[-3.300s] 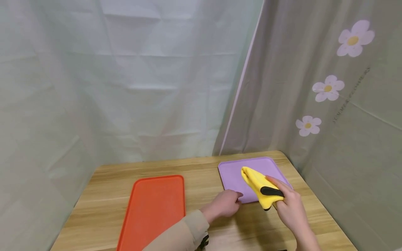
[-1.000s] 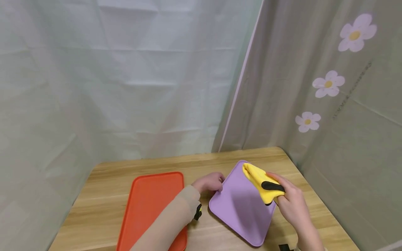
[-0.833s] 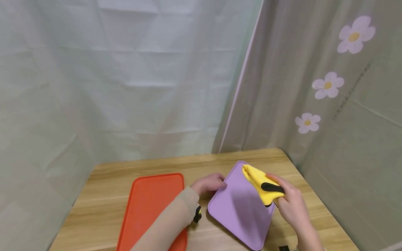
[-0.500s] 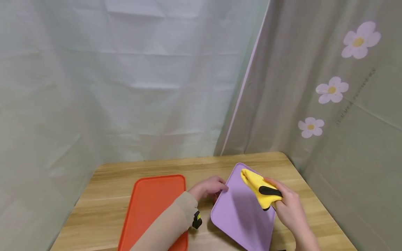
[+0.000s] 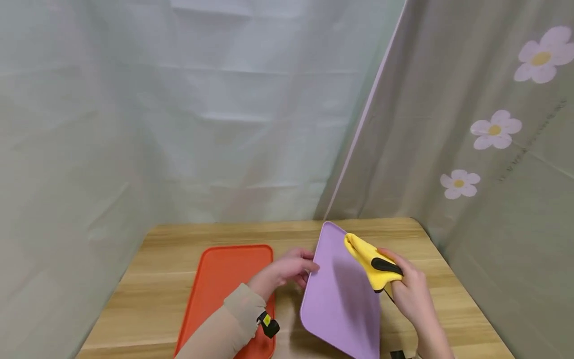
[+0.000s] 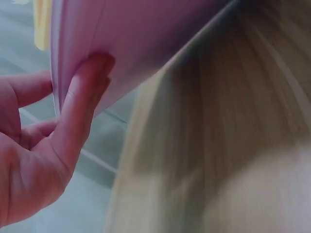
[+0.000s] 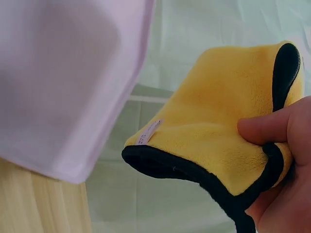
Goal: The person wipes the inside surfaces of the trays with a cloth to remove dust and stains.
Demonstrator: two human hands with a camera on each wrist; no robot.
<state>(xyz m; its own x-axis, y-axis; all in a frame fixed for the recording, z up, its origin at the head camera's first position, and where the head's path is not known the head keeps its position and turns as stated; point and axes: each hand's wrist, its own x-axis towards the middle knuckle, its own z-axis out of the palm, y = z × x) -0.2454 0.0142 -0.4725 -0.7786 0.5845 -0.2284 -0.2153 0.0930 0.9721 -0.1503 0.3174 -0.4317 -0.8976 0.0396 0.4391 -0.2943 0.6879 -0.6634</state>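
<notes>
My left hand [image 5: 293, 268] grips the left edge of a purple tray [image 5: 334, 294], fingers on both its faces. The tray is tilted up off the table, its left side raised; the left wrist view shows the tray's underside [image 6: 141, 34] with a finger against it. In my right hand [image 5: 412, 289] is a folded yellow cloth [image 5: 368, 259] with black edging, pinched between thumb and fingers. In the head view the cloth hangs before the tray's right side. The right wrist view shows a gap between the cloth [image 7: 218, 97] and the tray's rim.
A red tray [image 5: 233, 269] lies flat on the wooden table [image 5: 148, 294] at the left, partly under my left forearm. Pale curtains [image 5: 251, 124] close off the back and sides, with printed white flowers [image 5: 495, 129] on the right one.
The purple tray, flat at the far right before, was turned and drawn nearer, then tilted up by my left hand. My right hand keeps holding the yellow cloth in nearly the same spot.
</notes>
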